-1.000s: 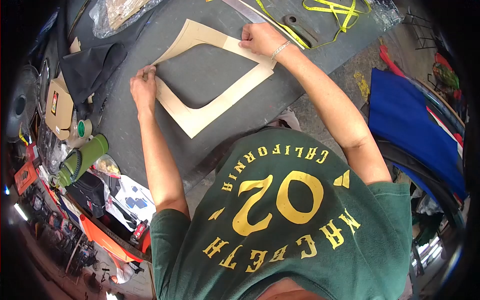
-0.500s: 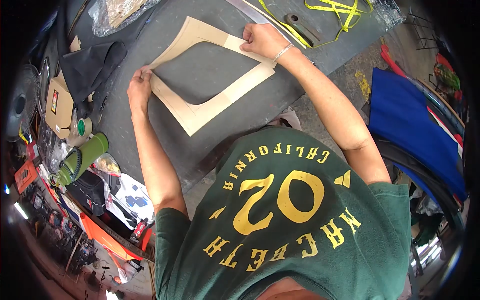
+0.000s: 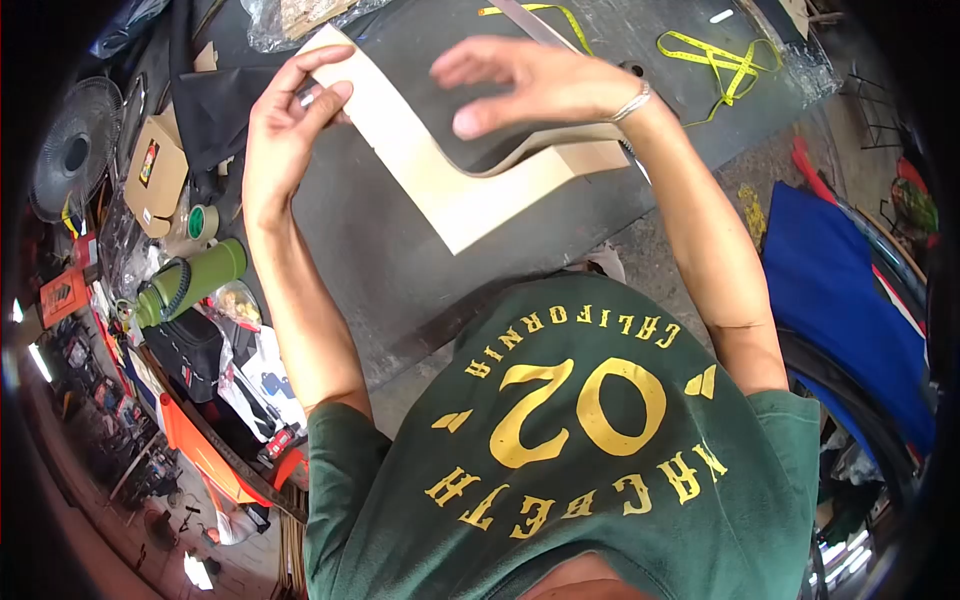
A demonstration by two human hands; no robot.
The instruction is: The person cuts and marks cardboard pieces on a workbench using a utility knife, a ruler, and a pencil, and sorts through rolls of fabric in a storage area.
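Observation:
A tan cardboard frame is lifted and bent over the dark tabletop, its far side folded behind the near one. My left hand pinches its upper left end between thumb and fingers. Above the frame's inner edge, my right hand is spread and slightly blurred, with nothing between thumb and fingers. A bracelet circles the right wrist. Just beyond that hand lies a metal ruler, partly hidden by it.
Yellow measuring tape lies curled on the dark table. Plastic-wrapped material is at the back. Black fabric, a cardboard box, green tape and a green bottle are left. Blue material is right.
The cardboard frame has gone from lying open to being raised and folded. My left hand moved up with its end; my right hand let go and opened. The view shifted slightly.

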